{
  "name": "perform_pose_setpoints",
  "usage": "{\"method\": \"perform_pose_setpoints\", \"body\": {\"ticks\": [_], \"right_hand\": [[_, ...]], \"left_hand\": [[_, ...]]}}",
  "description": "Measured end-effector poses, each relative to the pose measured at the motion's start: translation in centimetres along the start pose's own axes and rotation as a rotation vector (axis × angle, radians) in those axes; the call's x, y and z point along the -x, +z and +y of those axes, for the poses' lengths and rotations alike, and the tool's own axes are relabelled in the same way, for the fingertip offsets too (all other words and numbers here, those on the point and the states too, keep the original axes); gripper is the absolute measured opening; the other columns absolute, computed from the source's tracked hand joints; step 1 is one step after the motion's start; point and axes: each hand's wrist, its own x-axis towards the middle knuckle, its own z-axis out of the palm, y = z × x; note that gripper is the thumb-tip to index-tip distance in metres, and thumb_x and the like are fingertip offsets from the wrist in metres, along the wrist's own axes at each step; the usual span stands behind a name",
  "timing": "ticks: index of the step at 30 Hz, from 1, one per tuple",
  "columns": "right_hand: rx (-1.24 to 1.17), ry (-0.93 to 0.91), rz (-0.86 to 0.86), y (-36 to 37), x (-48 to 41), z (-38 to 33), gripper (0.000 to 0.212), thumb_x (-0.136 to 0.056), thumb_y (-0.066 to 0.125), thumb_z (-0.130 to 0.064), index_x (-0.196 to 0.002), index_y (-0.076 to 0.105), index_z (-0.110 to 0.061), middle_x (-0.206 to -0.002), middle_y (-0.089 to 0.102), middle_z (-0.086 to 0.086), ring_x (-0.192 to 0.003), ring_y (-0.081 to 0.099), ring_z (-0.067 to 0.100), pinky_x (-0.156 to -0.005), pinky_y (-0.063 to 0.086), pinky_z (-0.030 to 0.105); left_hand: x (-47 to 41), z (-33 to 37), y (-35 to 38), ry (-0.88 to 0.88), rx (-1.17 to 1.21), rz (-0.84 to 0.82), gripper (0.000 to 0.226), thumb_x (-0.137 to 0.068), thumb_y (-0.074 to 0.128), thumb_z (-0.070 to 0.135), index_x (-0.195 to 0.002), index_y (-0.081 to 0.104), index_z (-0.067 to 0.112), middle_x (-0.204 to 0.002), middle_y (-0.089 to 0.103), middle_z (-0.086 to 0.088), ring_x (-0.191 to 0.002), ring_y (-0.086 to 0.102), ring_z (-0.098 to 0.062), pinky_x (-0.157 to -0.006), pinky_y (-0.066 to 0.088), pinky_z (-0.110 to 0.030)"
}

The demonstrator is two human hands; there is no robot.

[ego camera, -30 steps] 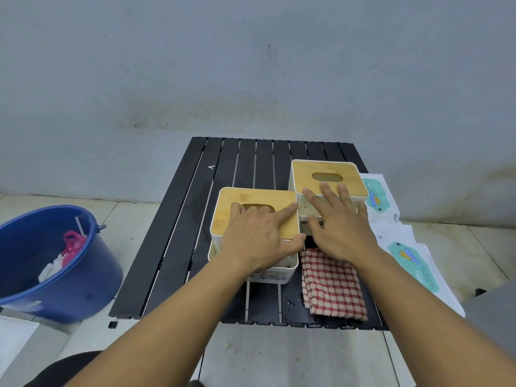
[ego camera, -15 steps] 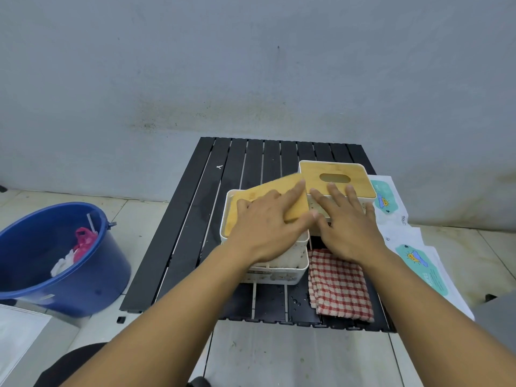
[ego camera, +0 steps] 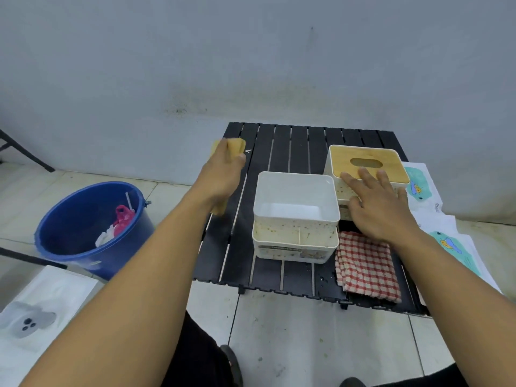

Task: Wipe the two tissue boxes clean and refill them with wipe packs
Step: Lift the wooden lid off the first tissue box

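Left hand (ego camera: 223, 174) grasps the bamboo lid (ego camera: 229, 142) on edge, over the far-left margin of the table (ego camera: 282, 146). Open tissue box (ego camera: 294, 210) sits mid-table, empty, its lower tier speckled with grime. Right hand (ego camera: 377, 210) lies flat, fingers straight, on the second tissue box (ego camera: 391, 160), far-right, lidded. Checked cloth (ego camera: 365, 263) lies just near of the right hand, right of the open box, long axis near-to-far; the right hand is closer and likely takes it. 2 wipe packs (ego camera: 417, 188) at right edge. Black slats, tiled floor, grey wall, blue bucket (ego camera: 83, 233) left.
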Motion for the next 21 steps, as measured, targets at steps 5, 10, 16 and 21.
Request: {"method": "perform_pose_setpoints", "body": {"ticks": [5, 10, 16, 21], "right_hand": [[0.009, -0.008, -0.001, 0.0, 0.0, 0.1, 0.056, -0.105, 0.028, -0.038, -0.158, 0.013, -0.044, -0.17, 0.004, -0.004, -0.156, -0.005, 0.028, -0.12, 0.006, 0.067], [0.01, -0.02, -0.007, -0.2, 0.3, 0.1, 0.057, -0.105, 0.029, -0.038, -0.159, 0.013, -0.043, -0.17, 0.003, -0.004, -0.156, -0.006, 0.028, -0.12, 0.006, 0.067], [0.036, -0.023, -0.027, -0.6, 0.3, 0.1, 0.061, -0.105, 0.032, -0.038, -0.159, 0.005, -0.044, -0.17, -0.003, -0.005, -0.156, -0.011, 0.028, -0.122, 0.004, 0.065], [0.033, -0.03, -0.028, -0.5, -1.0, 0.2, 0.063, -0.105, 0.034, -0.036, -0.159, 0.003, -0.045, -0.17, -0.006, -0.006, -0.156, -0.013, 0.027, -0.122, 0.004, 0.062]], "left_hand": [[0.4, -2.5, 2.3, -0.19, -0.234, -0.19, 0.073, -0.105, 0.052, 0.038, -0.165, 0.018, 0.015, -0.166, 0.034, -0.011, -0.148, 0.037, -0.034, -0.115, 0.034, -0.042], [0.3, -4.1, 3.3, -0.211, -0.374, -0.177, 0.081, -0.099, 0.062, 0.046, -0.164, 0.021, 0.017, -0.161, 0.041, -0.01, -0.143, 0.045, -0.034, -0.109, 0.043, -0.044], [-0.1, -5.4, 4.1, -0.182, -0.462, -0.161, 0.085, -0.094, 0.069, 0.047, -0.162, 0.027, 0.017, -0.156, 0.048, -0.011, -0.138, 0.051, -0.033, -0.103, 0.047, -0.043], [-0.3, -6.1, 4.2, -0.158, -0.51, -0.145, 0.082, -0.094, 0.071, 0.044, -0.16, 0.031, 0.017, -0.157, 0.046, -0.01, -0.14, 0.048, -0.033, -0.105, 0.047, -0.043]]}}
